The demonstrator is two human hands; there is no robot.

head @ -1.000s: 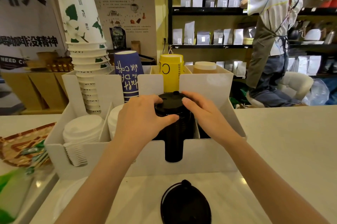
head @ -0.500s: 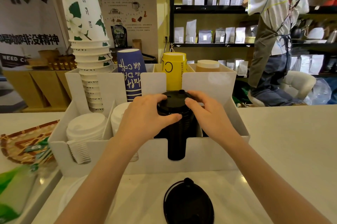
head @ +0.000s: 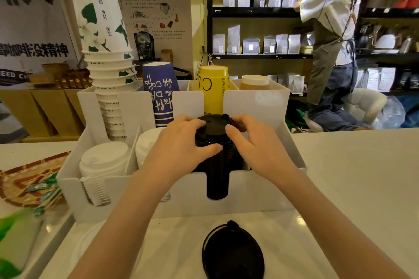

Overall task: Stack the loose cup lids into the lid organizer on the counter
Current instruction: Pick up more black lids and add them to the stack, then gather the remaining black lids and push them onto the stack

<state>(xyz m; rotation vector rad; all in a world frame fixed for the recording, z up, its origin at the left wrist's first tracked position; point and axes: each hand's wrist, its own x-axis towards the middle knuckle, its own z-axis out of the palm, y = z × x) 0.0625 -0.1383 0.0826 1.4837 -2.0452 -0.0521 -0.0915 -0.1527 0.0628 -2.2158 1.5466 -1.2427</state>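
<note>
A white lid organizer [head: 260,190] stands on the counter in front of me. A tall stack of black lids [head: 216,140] fills its third front compartment and shows through the front slot. My left hand [head: 179,145] grips the stack's top from the left and my right hand [head: 256,147] from the right, fingers curled over the topmost lid. One loose black lid [head: 233,253] lies on the counter close to me. Two stacks of white lids [head: 104,160] fill the left compartments.
Stacks of paper cups stand in the organizer's back row: green-and-white [head: 106,56], blue [head: 159,92], yellow [head: 213,88]. A patterned tray [head: 27,179] with packets sits at the left. Behind the counter a person in an apron [head: 331,52] works at shelves.
Both hands stay on top of the black lid stack, shifting only slightly. The view has tilted a little; the loose lid has not moved.
</note>
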